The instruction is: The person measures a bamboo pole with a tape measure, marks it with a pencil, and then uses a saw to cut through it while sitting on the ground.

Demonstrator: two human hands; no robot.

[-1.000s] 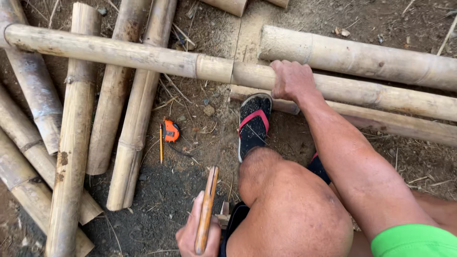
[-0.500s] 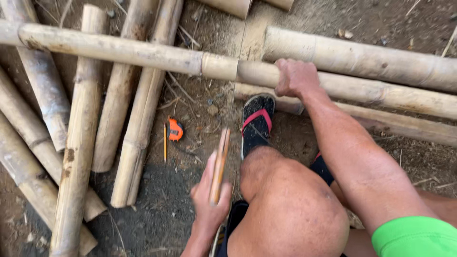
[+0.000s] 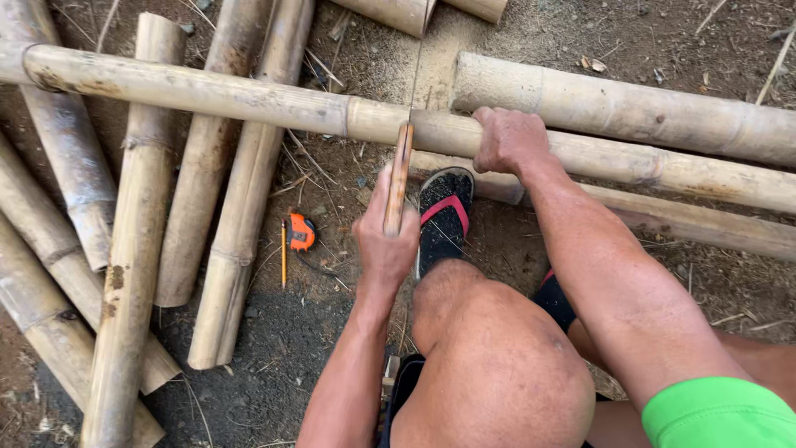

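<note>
Gripping the wooden saw handle (image 3: 398, 178) in my clenched left hand (image 3: 385, 241), I see its thin blade (image 3: 414, 75) across the long bamboo pole (image 3: 207, 91), which my right hand (image 3: 507, 139) grasps.

I counted two hands, the left hand (image 3: 385, 245) and the right hand (image 3: 507, 139), one saw (image 3: 399, 176), one orange tape measure (image 3: 302, 231), one pencil (image 3: 283, 252) and one sandal (image 3: 442, 214). Roughly eleven bamboo poles (image 3: 207, 93) lay across the frame.
</note>
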